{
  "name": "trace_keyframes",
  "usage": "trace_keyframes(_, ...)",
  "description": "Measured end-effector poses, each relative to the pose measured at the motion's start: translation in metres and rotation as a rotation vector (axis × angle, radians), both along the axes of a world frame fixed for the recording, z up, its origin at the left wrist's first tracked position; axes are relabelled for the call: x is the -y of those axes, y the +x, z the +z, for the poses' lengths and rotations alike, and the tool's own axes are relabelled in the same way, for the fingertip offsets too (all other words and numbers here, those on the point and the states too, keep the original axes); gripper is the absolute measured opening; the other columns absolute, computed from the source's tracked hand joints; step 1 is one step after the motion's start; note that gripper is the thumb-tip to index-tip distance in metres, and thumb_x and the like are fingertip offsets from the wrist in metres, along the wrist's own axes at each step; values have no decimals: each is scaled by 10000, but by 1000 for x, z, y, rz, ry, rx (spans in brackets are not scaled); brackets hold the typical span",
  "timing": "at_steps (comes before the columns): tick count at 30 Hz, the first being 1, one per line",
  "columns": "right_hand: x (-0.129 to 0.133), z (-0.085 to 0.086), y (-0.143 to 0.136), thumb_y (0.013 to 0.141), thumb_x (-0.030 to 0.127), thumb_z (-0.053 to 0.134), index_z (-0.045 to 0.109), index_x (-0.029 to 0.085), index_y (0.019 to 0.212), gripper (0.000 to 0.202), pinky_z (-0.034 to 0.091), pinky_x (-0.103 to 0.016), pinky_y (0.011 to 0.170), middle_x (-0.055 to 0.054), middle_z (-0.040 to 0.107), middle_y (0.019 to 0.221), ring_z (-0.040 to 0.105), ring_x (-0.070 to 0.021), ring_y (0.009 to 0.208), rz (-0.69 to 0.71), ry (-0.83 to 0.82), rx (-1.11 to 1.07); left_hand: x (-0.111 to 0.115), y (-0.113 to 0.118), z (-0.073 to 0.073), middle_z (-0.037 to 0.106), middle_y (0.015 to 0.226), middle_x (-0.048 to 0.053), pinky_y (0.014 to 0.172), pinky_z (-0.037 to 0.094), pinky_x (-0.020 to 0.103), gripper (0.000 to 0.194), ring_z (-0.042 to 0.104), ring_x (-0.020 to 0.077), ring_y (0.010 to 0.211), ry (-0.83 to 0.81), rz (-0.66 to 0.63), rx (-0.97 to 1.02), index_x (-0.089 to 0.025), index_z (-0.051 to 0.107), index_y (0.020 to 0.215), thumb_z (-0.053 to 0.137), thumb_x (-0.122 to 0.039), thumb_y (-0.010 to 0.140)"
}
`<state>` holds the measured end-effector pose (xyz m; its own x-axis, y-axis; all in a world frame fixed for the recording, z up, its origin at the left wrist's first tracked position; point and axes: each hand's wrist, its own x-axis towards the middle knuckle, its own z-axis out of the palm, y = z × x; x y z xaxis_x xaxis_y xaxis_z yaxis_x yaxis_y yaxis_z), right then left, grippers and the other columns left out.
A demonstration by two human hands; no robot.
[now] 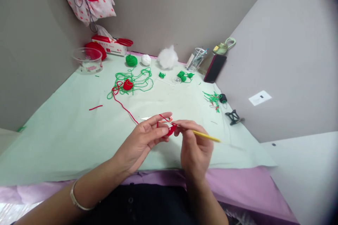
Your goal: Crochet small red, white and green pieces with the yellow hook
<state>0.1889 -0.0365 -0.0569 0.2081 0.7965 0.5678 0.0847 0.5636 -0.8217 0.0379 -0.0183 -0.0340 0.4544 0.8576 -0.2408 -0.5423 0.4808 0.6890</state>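
Note:
Between thumb and fingers, my left hand (144, 139) pinches a small piece of red crochet (171, 130). Red yarn (124, 107) loops over its raised forefinger and trails back to a small red yarn ball (128, 84). My right hand (196, 144) is closed around a crochet hook with a yellow handle (207, 136); the hook's tip is at the red piece, partly hidden by fingers. Behind my hands lie scissors (146, 118), mostly covered by the left hand.
Tangled green yarn (142, 81) surrounds the red ball. Farther back stand a plastic tub (91, 66), tissue box (113, 47), green ball (131, 60), white stuffing (168, 57), pen cup (195, 59) and phone (215, 68). Yarn scraps (215, 100) and a black stand (234, 117) lie right.

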Motion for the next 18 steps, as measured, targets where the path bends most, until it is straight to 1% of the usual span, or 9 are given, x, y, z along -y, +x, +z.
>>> trace_keyframes(3, -1, 7, 5, 1034, 270, 581, 753, 232, 995, 181, 602, -304, 615, -47, 789, 889, 697, -150, 666, 122, -98, -151, -3, -3, 1, 739, 1011, 54, 896, 497, 288, 383, 637, 165, 942, 8, -17, 6, -212, 786, 1238, 819, -239, 857)
trace_keyframes(5, 3, 9, 7, 1048, 257, 551, 737, 223, 996, 196, 607, -301, 611, -46, 782, 889, 699, -149, 658, 105, -107, -96, -3, -5, 2, 727, 969, 41, 914, 487, 291, 365, 640, 177, 971, 30, 3, -19, -220, 795, 1220, 815, -241, 857)
trace_keyframes(7, 7, 7, 8, 1054, 207, 515, 730, 238, 1070, 217, 624, -317, 660, -47, 781, 938, 716, -154, 708, 29, -45, 81, -2, -4, 3, 702, 903, 19, 950, 470, 300, 393, 640, 189, 997, 72, 54, -70, -238, 787, 1239, 824, -237, 848)
trace_keyframes(10, 13, -1, 7, 1022, 147, 549, 711, 285, 1230, 298, 648, -349, 733, -60, 785, 1040, 753, -192, 862, -98, 164, 447, 2, -2, 2, 688, 849, -6, 968, 462, 311, 532, 639, 184, 959, 108, 113, -113, -267, 738, 1327, 868, -234, 813)
trace_keyframes(12, 14, -8, 5, 981, 114, 616, 703, 324, 1295, 388, 658, -370, 756, -71, 774, 1109, 757, -219, 954, -201, 283, 624, 3, 0, 1, 707, 884, 0, 976, 474, 318, 589, 646, 184, 962, 82, 98, -82, -269, 716, 1354, 892, -240, 793)
trace_keyframes(13, 14, -10, 4, 963, 98, 643, 706, 342, 1304, 424, 658, -377, 760, -74, 760, 1137, 752, -226, 979, -249, 310, 666, 3, 1, 0, 720, 916, 13, 979, 484, 320, 576, 650, 188, 980, 60, 76, -53, -254, 723, 1339, 896, -246, 790)
trace_keyframes(15, 12, -11, 4, 957, 88, 650, 724, 351, 1280, 423, 651, -384, 771, -72, 736, 1149, 737, -224, 989, -274, 292, 633, 2, 0, -1, 735, 968, 44, 960, 509, 314, 491, 657, 187, 979, 7, 12, -4, -213, 753, 1280, 881, -254, 808)
trace_keyframes(16, 12, -9, 4, 970, 98, 632, 737, 337, 1248, 381, 643, -381, 763, -67, 732, 1114, 729, -217, 964, -252, 254, 557, 1, -1, -2, 739, 981, 56, 933, 523, 302, 437, 656, 175, 946, -18, -14, 11, -194, 769, 1244, 866, -247, 822)
trace_keyframes(18, 10, -3, 5, 1009, 137, 577, 755, 297, 1156, 281, 609, -351, 690, -50, 722, 987, 699, -187, 837, -169, 151, 320, -1, -2, -2, 747, 1004, 68, 872, 537, 270, 350, 646, 143, 871, -43, -26, 20, -175, 792, 1187, 837, -217, 842)
